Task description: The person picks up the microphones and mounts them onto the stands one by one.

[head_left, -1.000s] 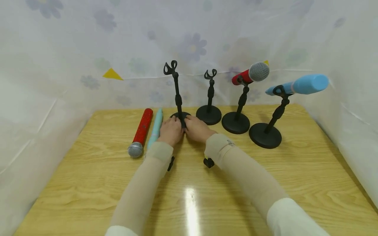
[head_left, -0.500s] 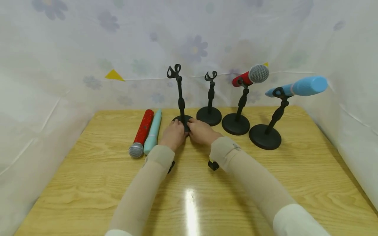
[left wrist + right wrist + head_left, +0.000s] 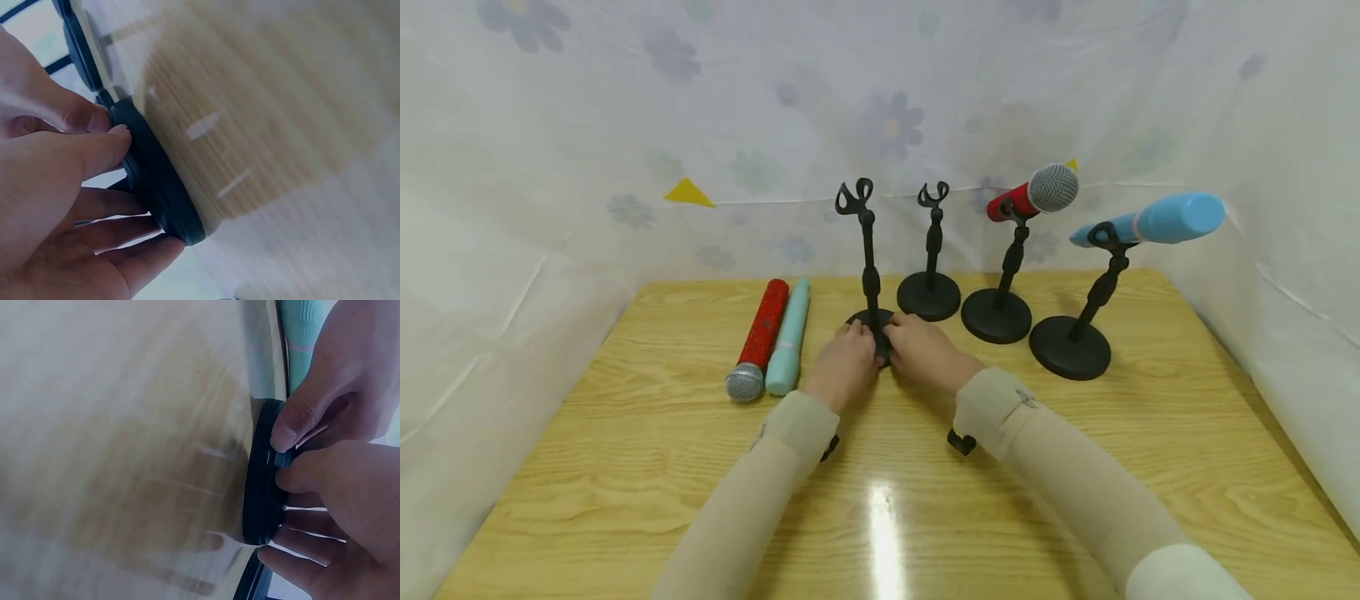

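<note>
Tall stand (image 3: pixel 870 279) moves closer, base (image 3: pixel 159 181) pinched by left grip (image 3: pixel 844 360) and right grip (image 3: pixel 927 348); uneven pulling could tip it against the short stand (image 3: pixel 929 297) beyond right grip.

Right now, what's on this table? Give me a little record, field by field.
Hands: left hand, right hand, both gripping leftmost stand by its base
Stands without microphones: leftmost stand, second stand
Mounted: red microphone on third stand, blue microphone on rightmost stand
Lying on table: speckled red microphone, teal microphone, side by side
</note>
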### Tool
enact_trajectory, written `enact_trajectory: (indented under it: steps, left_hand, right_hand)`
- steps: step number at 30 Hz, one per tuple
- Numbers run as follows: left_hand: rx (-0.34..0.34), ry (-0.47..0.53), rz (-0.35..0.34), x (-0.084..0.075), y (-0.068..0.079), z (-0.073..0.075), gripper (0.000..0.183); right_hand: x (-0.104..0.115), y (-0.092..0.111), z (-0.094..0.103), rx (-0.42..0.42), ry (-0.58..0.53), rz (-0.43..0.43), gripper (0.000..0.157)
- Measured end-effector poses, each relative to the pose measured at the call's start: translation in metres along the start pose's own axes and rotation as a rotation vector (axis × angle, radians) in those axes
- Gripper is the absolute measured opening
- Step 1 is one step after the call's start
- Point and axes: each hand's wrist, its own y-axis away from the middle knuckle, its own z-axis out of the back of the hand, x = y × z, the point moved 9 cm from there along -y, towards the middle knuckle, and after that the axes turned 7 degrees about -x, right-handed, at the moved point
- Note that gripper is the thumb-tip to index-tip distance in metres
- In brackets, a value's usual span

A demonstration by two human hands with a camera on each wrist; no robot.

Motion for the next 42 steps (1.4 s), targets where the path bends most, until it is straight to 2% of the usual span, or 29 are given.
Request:
enact_trajectory:
  steps: [3, 10, 16, 23, 28, 35, 42]
  left_hand:
    - [-0.028, 0.025, -0.038, -0.007, 0.007, 0.003, 0.053]
    - [-0.069, 0.092, -0.137, -0.023, 0.021, 0.008, 0.048]
    - [-0.094, 0.217, -0.122, -0.025, 0.031, 0.009, 0.04]
    - [-0.1, 0.24, -0.153, -0.034, 0.042, 0.01, 0.053]
    - [-0.069, 0.253, -0.164, -0.042, 0.047, 0.01, 0.058]
    - [-0.021, 0.261, -0.182, -0.054, 0.055, 0.011, 0.058]
    - [-0.001, 0.26, -0.218, -0.066, 0.06, 0.013, 0.059]
  right_hand:
    - [0.001, 0.012, 0.003, -0.049, -0.003, 0.019, 0.022]
    - [0.004, 0.037, 0.01, -0.1, -0.003, 0.043, 0.02]
    - [0.007, 0.054, 0.015, -0.148, -0.052, 0.065, 0.019]
    - [0.01, 0.077, 0.02, -0.193, -0.049, 0.091, 0.024]
    - [0.011, 0.092, 0.025, -0.22, -0.032, 0.097, 0.028]
    - [0.009, 0.11, 0.031, -0.264, -0.09, 0.088, 0.025]
    - [0.005, 0.126, 0.03, -0.231, -0.154, 0.075, 0.032]
